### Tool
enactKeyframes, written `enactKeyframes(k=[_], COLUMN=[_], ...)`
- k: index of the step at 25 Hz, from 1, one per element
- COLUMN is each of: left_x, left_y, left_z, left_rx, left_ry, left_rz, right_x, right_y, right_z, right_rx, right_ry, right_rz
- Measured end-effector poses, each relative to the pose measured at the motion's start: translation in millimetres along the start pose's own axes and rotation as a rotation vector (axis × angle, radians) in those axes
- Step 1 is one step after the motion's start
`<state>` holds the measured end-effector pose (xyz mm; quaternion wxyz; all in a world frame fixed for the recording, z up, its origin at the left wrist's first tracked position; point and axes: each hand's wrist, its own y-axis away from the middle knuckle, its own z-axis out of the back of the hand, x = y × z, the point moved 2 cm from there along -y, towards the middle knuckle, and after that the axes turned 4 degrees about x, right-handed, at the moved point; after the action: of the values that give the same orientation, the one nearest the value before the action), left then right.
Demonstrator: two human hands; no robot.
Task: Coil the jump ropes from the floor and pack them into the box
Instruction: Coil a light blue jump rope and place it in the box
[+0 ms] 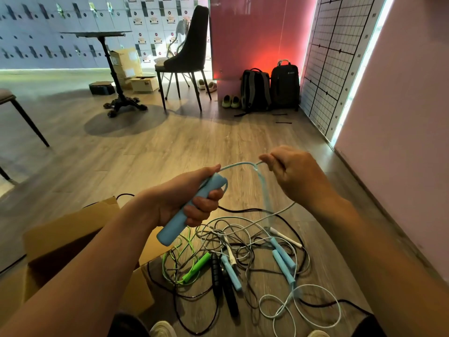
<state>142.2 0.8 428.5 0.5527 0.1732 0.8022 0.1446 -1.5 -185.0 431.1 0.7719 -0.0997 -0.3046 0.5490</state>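
1. Head view: the left hand (179, 200) has all its fingers wrapped firmly round a light-blue handle (170, 229), tilted so the cord leaves its far end freely.
2. The right hand (298, 176) pinches that pale blue cord (239, 164) between thumb and fingertips, just beyond the handle. I'd say this is to draw it taut for a first loop.
3. The cord trails down into the tangle of jump ropes (243, 249) on the wooden floor (170, 147), towards the floor's right wall edge.
4. An open cardboard box (60, 234) stands just left of the tangle, handy for packing. Its inside is too dark to read.
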Motion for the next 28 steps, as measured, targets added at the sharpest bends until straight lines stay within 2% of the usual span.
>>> enactKeyframes(k=[1,3,4,6,10,13,15,16,18,21,24,28], left_x=[-3,-10,-14,-19,-24,-29,-27,-24,-19,-13,-5,3], left_y=[0,2,3,5,7,12,17,18,18,14,3,-9], left_z=[-1,0,1,6,19,37,52,60,73,79,76,54], left_rx=[0.128,0.337,0.376,0.343,0.122,-0.226,-0.508,-0.659,-0.910,-1.111,-1.050,-0.740], left_ry=[0.100,0.343,0.445,0.608,0.893,0.894,0.832,0.782,0.604,0.175,-0.188,-0.387], left_rz=[-0.073,-0.253,-0.344,-0.528,-0.914,-1.140,-1.188,-1.184,-1.143,-0.961,-0.702,-0.351], right_x=[-5,-6,-1,9,18,16,16,16,18,18,14,3], right_y=[-1,0,1,6,10,13,16,17,16,12,10,10], right_z=[0,-4,-6,-5,-2,-4,-3,-1,7,17,23,31], right_rx=[0.035,0.212,0.295,0.354,0.362,0.522,0.618,0.624,0.524,0.306,0.128,-0.162], right_ry=[0.024,-0.047,-0.108,-0.178,-0.239,-0.193,-0.246,-0.330,-0.524,-0.698,-0.803,-0.854], right_rz=[-0.043,-0.138,-0.164,-0.143,-0.079,-0.039,-0.059,-0.088,-0.139,-0.138,-0.179,-0.395])
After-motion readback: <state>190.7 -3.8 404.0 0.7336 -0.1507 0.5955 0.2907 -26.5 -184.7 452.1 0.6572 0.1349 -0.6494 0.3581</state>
